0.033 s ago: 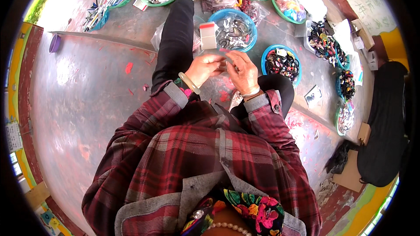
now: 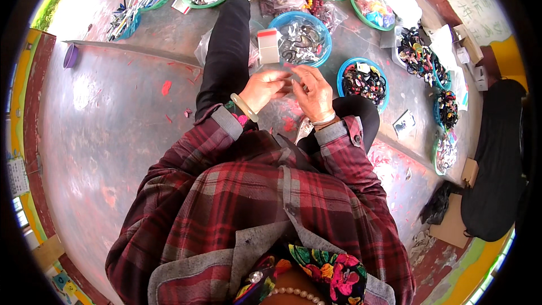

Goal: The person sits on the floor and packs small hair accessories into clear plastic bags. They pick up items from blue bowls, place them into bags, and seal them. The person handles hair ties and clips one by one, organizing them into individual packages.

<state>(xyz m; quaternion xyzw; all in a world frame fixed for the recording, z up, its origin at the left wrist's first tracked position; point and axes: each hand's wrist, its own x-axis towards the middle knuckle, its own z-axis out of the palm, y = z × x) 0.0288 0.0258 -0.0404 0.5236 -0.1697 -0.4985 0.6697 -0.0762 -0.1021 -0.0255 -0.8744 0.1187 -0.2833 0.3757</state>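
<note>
blue basin (image 2: pixel 327 38): past both hands, dark bits (image 2: pixel 305 45) inside
right hand (image 2: pixel 315 94): curled fingers, can't tell if pinching anything
left hand (image 2: pixel 263 90): same deal, fingertips near the right's
red-topped card (image 2: pixel 269 49): just past left hand, by basin

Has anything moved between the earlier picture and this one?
Nothing has visibly changed. The left hand and right hand are still close together with fingers bent; what they may hold is too small to tell. The red-and-white card, the blue basket beside it and the purple cup stayed put.
</note>
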